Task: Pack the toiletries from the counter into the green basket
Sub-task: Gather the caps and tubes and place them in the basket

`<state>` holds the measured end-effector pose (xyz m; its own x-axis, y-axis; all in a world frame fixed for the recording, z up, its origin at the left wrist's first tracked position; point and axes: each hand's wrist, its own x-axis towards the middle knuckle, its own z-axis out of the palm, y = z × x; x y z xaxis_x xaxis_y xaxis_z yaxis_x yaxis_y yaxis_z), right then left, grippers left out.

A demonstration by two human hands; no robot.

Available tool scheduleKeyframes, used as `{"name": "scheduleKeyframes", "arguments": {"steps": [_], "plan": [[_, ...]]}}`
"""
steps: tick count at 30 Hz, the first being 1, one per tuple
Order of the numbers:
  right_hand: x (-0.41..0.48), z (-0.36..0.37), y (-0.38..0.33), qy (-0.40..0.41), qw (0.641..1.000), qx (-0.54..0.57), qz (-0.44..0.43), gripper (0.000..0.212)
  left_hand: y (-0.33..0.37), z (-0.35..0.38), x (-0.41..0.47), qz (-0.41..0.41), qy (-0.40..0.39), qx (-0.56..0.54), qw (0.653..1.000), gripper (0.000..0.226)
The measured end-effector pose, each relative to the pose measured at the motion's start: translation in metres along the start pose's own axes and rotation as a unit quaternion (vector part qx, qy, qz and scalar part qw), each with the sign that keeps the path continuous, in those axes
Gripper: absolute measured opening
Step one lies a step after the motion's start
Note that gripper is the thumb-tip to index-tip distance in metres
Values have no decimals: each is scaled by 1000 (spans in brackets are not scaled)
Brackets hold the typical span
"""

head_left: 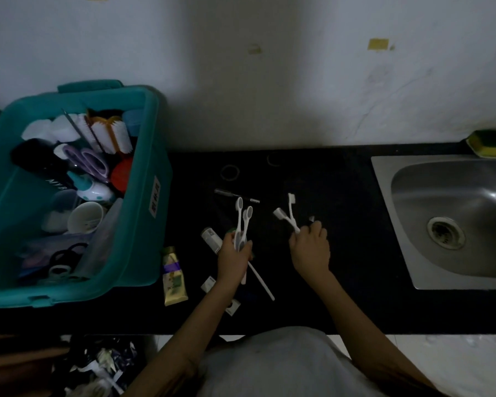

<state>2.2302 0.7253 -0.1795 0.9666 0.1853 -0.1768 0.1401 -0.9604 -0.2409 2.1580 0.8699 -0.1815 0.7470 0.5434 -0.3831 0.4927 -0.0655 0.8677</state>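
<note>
- left hand (233, 255) curled round two grey-headed toothbrushes (238, 222), heads toward 12 o'clock.
- right hand (310, 245) pinches two white toothbrushes (290, 210).
- green basket (145, 224) at 9 o'clock of the hands.

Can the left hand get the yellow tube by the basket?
Probably yes: the yellow tube lies uncovered on the counter close beside the left hand, with nothing between. But that hand grips toothbrushes, so grabbing may be awkward.

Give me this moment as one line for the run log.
left hand: grips two grey toothbrushes | right hand: grips two white toothbrushes | basket: part full | counter: tube lies near basket
</note>
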Motion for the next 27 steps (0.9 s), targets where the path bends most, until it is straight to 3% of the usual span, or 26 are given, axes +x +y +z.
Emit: {"name": "scheduleKeyframes", "arguments": {"steps": [6, 10, 19, 22, 27], "plan": [[0, -24, -7, 5, 971, 239, 28, 29, 10, 8, 0, -19, -31, -83, 996, 10], [-1, -33, -17, -96, 871, 475, 84, 22, 14, 11, -3, -43, -75, -126, 988, 6], [-31, -33, -43, -296, 778, 554, -27, 27, 29, 9, -4, -61, -60, -239, 967, 19], [-34, -30, -44, -323, 777, 540, -23, 31, 23, 8, -5, -45, -27, -229, 972, 14], [-31, -21, -41, -245, 827, 505, 8, 45, 12, 6, -4, -48, 8, -188, 981, 14]]}}
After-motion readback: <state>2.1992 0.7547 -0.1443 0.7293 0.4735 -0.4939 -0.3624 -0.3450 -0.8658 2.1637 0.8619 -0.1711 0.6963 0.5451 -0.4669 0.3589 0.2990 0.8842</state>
